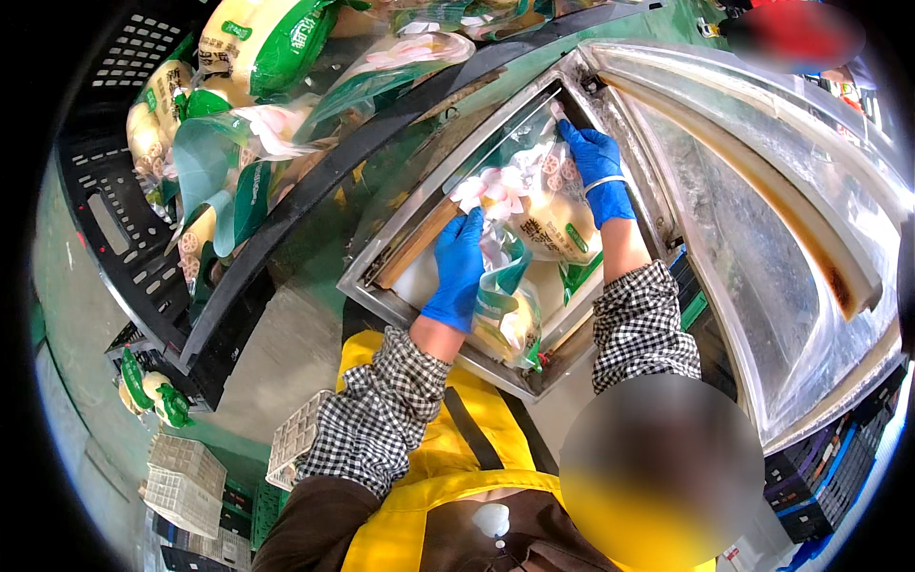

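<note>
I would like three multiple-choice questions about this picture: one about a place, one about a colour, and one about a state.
1. Where do the clear bags under the hands lie?
A. In the metal chamber of the machine
B. On the floor
C. In a white basket

2. What colour are the gloves?
A. Yellow
B. Blue
C. Black

3. How is the machine's lid?
A. Shut
B. Taken off
C. Raised open

Answers:
1 A, the bags rest inside the steel frame.
2 B, the left hand and the right hand both wear blue.
3 C, the domed lid stands tilted up at the right.
</note>
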`<state>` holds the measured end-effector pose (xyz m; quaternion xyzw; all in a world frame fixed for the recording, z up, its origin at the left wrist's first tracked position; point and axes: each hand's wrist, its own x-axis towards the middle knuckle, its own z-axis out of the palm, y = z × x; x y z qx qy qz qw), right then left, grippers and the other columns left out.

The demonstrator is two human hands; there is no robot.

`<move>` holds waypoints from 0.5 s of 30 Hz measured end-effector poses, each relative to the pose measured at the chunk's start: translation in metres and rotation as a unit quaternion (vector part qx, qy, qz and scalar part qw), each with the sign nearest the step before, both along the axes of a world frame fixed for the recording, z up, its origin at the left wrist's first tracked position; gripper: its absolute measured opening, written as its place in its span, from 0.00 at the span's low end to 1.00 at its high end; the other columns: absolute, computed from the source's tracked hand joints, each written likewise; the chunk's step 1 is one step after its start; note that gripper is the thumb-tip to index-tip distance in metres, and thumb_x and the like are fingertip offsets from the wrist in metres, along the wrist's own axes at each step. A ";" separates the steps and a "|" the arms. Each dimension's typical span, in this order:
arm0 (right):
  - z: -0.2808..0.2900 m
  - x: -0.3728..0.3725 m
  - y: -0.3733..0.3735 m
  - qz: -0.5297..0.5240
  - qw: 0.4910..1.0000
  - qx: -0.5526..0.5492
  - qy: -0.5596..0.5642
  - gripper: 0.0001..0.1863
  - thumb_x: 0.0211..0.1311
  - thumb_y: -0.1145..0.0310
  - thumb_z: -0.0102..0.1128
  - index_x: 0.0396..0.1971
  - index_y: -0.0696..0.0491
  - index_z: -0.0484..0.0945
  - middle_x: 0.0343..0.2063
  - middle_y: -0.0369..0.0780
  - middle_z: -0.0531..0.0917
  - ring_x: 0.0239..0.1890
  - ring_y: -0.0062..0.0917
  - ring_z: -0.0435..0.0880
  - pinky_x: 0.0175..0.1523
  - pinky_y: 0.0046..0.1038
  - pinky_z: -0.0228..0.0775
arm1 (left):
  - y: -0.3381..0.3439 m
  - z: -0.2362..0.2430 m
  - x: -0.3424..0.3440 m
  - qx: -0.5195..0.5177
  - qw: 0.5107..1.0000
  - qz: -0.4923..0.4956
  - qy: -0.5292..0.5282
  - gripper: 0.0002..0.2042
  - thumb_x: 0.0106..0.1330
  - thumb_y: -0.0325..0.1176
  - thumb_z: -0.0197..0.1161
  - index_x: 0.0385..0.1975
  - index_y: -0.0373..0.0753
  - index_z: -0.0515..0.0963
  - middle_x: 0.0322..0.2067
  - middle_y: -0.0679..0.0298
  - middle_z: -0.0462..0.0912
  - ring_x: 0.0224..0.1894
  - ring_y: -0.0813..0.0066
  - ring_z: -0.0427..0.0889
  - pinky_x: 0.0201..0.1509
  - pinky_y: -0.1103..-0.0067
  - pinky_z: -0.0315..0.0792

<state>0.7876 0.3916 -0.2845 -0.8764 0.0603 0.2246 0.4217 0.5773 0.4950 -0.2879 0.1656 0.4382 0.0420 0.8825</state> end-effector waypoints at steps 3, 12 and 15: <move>0.002 -0.001 0.001 -0.012 1.000 0.005 0.004 0.14 0.48 0.58 0.67 0.17 0.53 0.78 0.11 0.29 0.70 0.14 0.13 0.62 0.21 0.18 0.53 | -0.001 0.000 0.003 0.017 1.000 0.017 0.001 0.12 0.64 0.33 0.53 0.42 0.33 0.73 0.37 0.62 0.77 0.34 0.77 0.77 0.35 0.82 0.71; -0.001 -0.001 0.014 -0.024 0.998 0.001 -0.052 0.16 0.48 0.60 0.66 0.10 0.53 0.75 0.08 0.31 0.69 0.09 0.14 0.62 0.16 0.20 0.52 | 0.001 -0.006 0.000 -0.020 1.000 -0.012 -0.008 0.15 0.66 0.37 0.48 0.46 0.34 0.71 0.40 0.62 0.76 0.38 0.76 0.76 0.39 0.81 0.70; 0.000 -0.001 0.014 0.002 0.997 -0.015 -0.077 0.15 0.49 0.59 0.66 0.13 0.54 0.78 0.08 0.31 0.70 0.11 0.13 0.64 0.17 0.20 0.54 | 0.004 0.002 0.001 0.088 0.995 -0.052 -0.010 0.16 0.67 0.39 0.46 0.47 0.35 0.71 0.40 0.62 0.76 0.38 0.77 0.75 0.40 0.82 0.69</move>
